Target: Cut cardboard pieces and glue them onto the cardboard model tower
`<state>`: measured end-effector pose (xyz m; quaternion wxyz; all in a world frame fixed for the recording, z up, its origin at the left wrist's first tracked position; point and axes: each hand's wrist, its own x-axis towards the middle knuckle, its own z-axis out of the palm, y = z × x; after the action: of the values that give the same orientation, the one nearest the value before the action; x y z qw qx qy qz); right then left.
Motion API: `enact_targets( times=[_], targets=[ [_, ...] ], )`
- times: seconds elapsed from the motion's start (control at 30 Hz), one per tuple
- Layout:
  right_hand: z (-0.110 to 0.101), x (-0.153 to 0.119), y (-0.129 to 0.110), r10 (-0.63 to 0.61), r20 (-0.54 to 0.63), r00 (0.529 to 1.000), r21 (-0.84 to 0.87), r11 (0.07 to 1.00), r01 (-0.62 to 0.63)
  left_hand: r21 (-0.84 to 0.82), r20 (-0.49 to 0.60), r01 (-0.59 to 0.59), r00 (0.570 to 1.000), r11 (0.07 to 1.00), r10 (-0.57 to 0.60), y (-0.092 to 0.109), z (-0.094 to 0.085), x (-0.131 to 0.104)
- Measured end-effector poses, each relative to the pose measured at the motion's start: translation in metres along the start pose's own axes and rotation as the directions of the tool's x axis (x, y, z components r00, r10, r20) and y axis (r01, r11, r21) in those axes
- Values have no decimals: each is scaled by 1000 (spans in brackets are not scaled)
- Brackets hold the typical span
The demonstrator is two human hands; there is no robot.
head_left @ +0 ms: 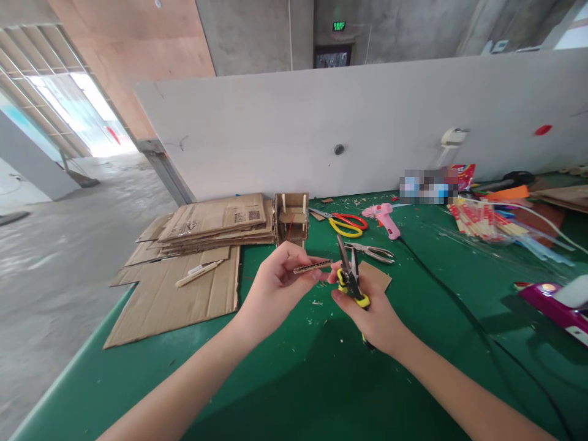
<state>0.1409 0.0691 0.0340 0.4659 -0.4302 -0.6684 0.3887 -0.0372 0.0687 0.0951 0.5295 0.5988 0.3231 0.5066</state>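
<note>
Between the fingers and thumb of my left hand [280, 278] is a small cardboard piece [312, 266], its corrugated edge showing. My right hand [374, 309] is wrapped round black and yellow cutters [351, 282], whose blades point up and stand slightly apart. The blades are just right of the cardboard piece and do not appear to touch it. Behind my left hand stands a small cardboard structure [293, 215] with wooden sticks in it. A flat cardboard scrap [376, 277] lies on the table behind my right hand.
Stacked cardboard [211, 219] and a craft knife [199, 273] lie left on the green table [275, 380]. Behind my hands are red-yellow scissors [346, 225], metal pliers [374, 252] and a pink glue gun [383, 218], its cord running right. A purple device [551, 309] sits far right.
</note>
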Motion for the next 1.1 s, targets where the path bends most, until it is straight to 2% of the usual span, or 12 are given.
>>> enact_targets(
  times=[0.13,0.27,0.33,0.43,0.57,0.73,0.97,1.1],
  targets=[
    [1,-1,-1,-56,26,998,-83,995,58,155,-89,-39,995,987,54,-1,-1,1],
    [3,-2,-3,-98,75,992,-109,988,106,122,-127,72,990,990,-56,-7,2,0],
    [4,-2,-4,-119,89,989,-87,988,127,118,-105,129,988,985,-117,-10,6,-2],
    [5,-1,-4,-113,104,988,-49,992,118,207,-63,160,987,965,-150,-12,11,-7],
    [5,1,-3,-96,74,993,-64,993,101,359,0,134,990,924,-144,-11,13,-12],
    [3,2,-2,-68,42,997,-51,996,70,560,73,59,990,826,-120,-9,11,-16],
    [0,2,-5,-68,51,996,-152,986,75,501,62,29,996,865,-70,-11,8,-14],
    [0,1,-6,-89,97,991,-169,980,105,530,115,8,990,848,-81,-12,4,-13]
  ],
)
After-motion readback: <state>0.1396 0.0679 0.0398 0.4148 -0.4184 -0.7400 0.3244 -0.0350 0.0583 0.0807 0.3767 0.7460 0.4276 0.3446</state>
